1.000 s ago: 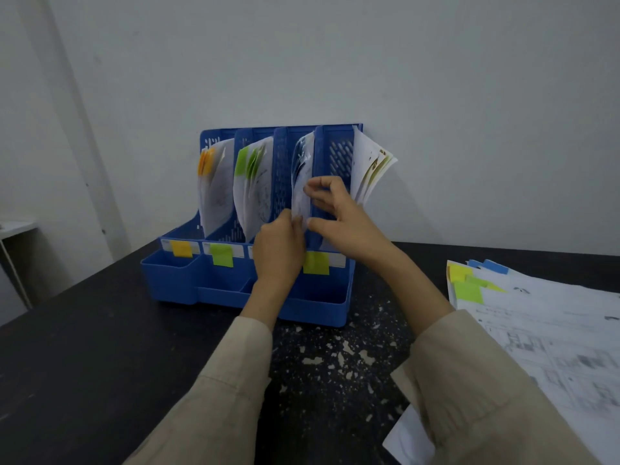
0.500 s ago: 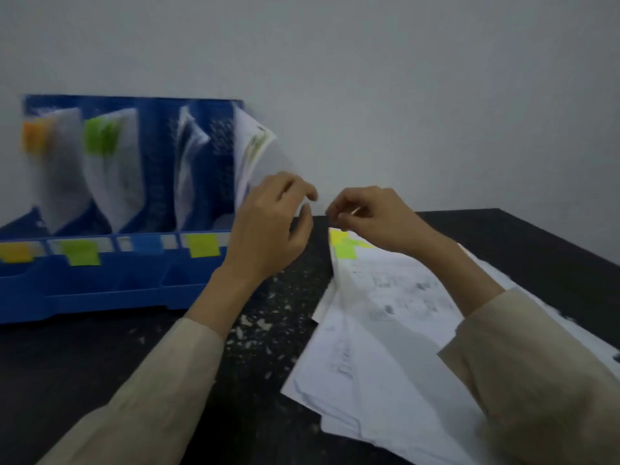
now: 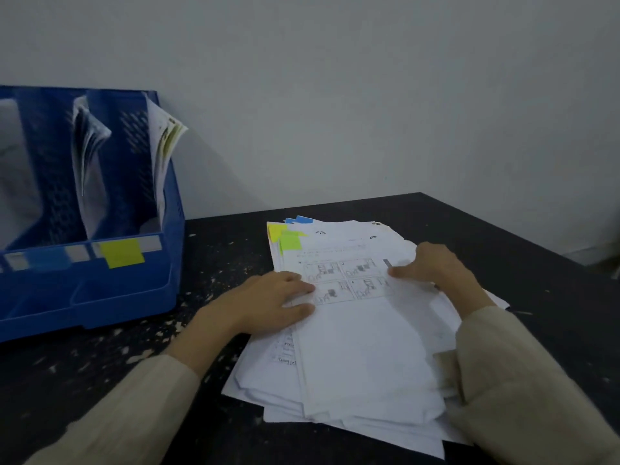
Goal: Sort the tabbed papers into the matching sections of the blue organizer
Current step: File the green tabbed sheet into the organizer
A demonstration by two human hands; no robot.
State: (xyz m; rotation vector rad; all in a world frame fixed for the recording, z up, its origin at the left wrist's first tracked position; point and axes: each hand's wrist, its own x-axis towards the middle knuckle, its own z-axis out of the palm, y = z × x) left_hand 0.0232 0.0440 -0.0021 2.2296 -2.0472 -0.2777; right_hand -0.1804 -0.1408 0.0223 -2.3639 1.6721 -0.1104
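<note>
A loose stack of white papers lies on the dark table, with green, yellow and blue tabs at its far left corner. My left hand rests flat on the stack's left edge, fingers straight. My right hand lies on the top sheet's right side, fingers loosely bent. The blue organizer stands at the left, holding filed papers in its right sections; a yellow label marks the rightmost one.
White flecks are scattered over the dark table between organizer and stack. A grey wall rises behind. The table's right edge runs diagonally at the far right.
Both hands left the organizer and came down onto the paper stack. The view swung right, leaving the organizer at the left edge.
</note>
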